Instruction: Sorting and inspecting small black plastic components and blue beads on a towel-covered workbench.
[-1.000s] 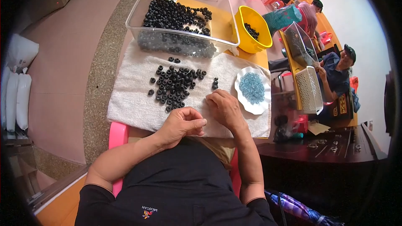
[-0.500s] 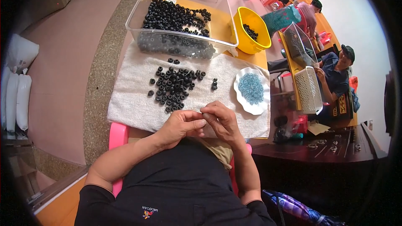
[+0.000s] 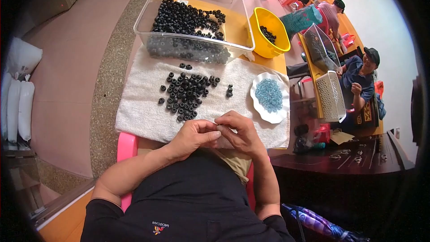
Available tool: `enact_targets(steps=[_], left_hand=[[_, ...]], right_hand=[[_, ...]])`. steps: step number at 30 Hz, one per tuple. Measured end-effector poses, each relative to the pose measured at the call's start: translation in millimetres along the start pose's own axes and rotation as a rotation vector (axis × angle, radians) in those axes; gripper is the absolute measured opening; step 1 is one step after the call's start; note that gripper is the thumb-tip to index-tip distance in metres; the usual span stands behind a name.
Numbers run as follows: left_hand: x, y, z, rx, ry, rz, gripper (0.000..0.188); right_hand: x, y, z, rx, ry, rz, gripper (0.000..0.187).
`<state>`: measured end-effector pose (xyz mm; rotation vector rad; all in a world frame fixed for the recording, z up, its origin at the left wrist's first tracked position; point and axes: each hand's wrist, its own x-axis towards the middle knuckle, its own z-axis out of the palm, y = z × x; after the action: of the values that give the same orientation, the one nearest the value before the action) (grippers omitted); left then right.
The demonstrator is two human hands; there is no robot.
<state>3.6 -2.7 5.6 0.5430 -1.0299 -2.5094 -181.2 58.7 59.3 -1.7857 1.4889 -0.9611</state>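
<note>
Left hand: bare left hand (image 3: 197, 138), just past the near edge of the towel; thumb and index finger are drawn close in a narrow pinch at the right hand's fingertips.
Right hand: bare right hand (image 3: 241, 134), over the towel's near edge, fingers bent, the thumb and index finger narrowly pinched too.
Between the fingertips: hard to make out; I cannot tell whether either pinch holds a small part.
Towel: white, nubbly cloth towel (image 3: 139, 107), spread over a smooth yellow-orange worktop (image 3: 281, 62); forearms and hands cover part of its near edge.
Loose heap: matte black, rounded pieces with ring-like openings (image 3: 184, 92), left of the towel's middle, many touching, two apart toward the far edge.
Small cluster: a few black rounded pieces (image 3: 229, 91), between heap and plate; their exact number is unclear.
Plate: white plate with a wavy rim (image 3: 274, 117), near the towel's right edge, bearing glossy, translucent pale-blue bits (image 3: 268, 94), too small to tell their shape.
Box: clear rectangular plastic box (image 3: 242, 46), beyond the towel's far edge, holding more black pieces, blurred through its front wall.
Tub: smooth yellow plastic tub (image 3: 256, 38), right of the box; its black contents are partly hidden.
</note>
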Motion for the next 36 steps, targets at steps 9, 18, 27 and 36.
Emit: enact_targets(steps=[9,18,27,36], left_hand=[[0.1,2.1,0.9,-0.003,-0.004,-0.019,0.019],[-0.5,2.6,1.7,-0.004,0.008,-0.029,0.021],[0.8,-3.0,-3.5,0.001,-0.036,-0.013,0.021],[0.3,-1.7,-3.3,-0.006,-0.026,0.0,0.019]], right_hand=[[-10.1,15.5,9.7,0.331,0.139,0.194,0.01],[-12.2,21.5,15.7,0.398,0.178,0.12,0.01],[-16.0,23.8,11.9,0.775,0.1,0.203,0.011],[-19.4,23.0,11.0,0.702,0.088,0.225,0.011]])
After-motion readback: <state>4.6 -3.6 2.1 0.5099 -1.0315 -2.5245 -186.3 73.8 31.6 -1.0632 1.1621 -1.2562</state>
